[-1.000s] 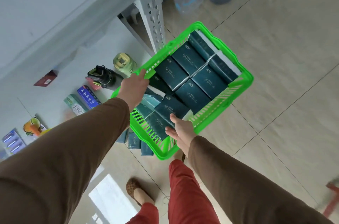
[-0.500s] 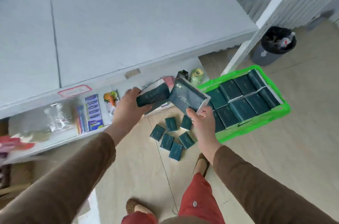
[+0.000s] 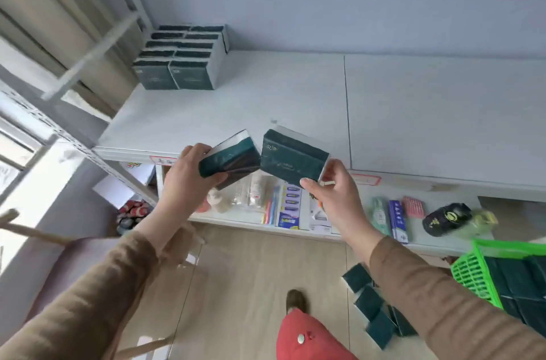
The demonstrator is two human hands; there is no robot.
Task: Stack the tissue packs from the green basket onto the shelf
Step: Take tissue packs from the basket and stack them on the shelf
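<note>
Two packs held above shelf (image 3: 266, 99) edge: left hand (image 3: 189, 173) grips one (image 3: 229, 160); right hand (image 3: 331, 194) pinches another (image 3: 292, 160); stack (image 3: 180, 58) at shelf's back corner.

You hold two tissue packs, one in your left hand (image 3: 189, 176), one in your right hand (image 3: 334, 197). Shelf stack (image 3: 180, 57): five tiers, two packs showing per tier. Floor packs (image 3: 373, 305): about five, partly hidden. One green basket (image 3: 472, 271); its contents are cut off, uncountable.

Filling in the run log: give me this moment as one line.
left hand: grips tissue pack | right hand: pinches second tissue pack | both above shelf front edge | stack: back left corner
</note>
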